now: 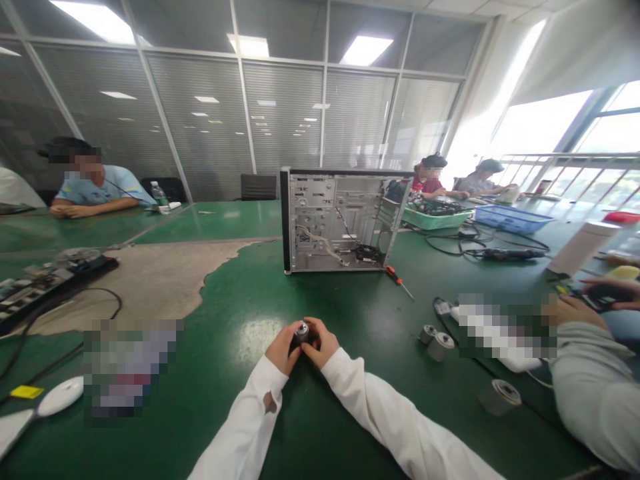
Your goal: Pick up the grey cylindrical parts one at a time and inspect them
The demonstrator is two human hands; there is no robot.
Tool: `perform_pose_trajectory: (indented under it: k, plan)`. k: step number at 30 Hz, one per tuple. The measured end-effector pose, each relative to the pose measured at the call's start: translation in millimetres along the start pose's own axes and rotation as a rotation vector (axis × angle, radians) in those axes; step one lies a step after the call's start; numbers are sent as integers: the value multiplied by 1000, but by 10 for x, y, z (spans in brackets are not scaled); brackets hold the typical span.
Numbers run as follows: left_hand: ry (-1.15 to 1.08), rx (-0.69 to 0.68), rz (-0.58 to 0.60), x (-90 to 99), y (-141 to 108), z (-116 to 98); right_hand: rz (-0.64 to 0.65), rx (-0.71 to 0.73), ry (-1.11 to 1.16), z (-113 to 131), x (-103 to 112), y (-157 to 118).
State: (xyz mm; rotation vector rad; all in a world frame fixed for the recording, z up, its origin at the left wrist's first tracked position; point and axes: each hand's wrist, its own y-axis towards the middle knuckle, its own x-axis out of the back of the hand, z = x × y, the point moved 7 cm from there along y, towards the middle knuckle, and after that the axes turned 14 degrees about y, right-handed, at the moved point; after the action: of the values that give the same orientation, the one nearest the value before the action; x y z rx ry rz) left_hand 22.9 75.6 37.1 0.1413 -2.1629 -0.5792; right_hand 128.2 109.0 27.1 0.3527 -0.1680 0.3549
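Note:
Between the fingertips of both hands sits a small cylindrical metal motor (301,329), held upright with its round end facing up. My left hand (283,348) grips it from the left, and my right hand (321,343) closes on it from the right. My fingers hide most of its sides. Two similar motors, a small one (427,334) and a wider one (441,347), stand together to the right on the green table (240,287). A larger metal cylinder (501,396) is farther right and nearer to me.
An open computer case (345,220) stands ahead, with an orange-handled screwdriver (399,280) by its corner. A white power strip (500,337) and a co-worker's hand (575,312) are at right. Baskets (515,218) lie beyond. Circuit boards (50,280) and cables are at left.

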Motion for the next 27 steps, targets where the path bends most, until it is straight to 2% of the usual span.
perform_pose_trajectory:
  k: [5, 7, 11, 15, 21, 27]
  plan:
    - [-21, 31, -21, 23, 24, -45, 7, -28, 160, -90, 14, 29]
    - [-106, 114, -53, 38, 11, -16, 6, -31, 264, -126, 21, 34]
    - [-515, 397, -118, 2, -36, 179, -21, -75, 508, -204, 33, 47]
    - [-958, 640, -96, -93, -74, 328, -51, -97, 697, -237, 34, 69]
    - [-1241, 934, -84, -145, -149, 443, -63, -116, 731, -249, 31, 72]
    - [-1385, 1109, -6, -206, -185, 423, -48, -113, 696, -238, 24, 63]
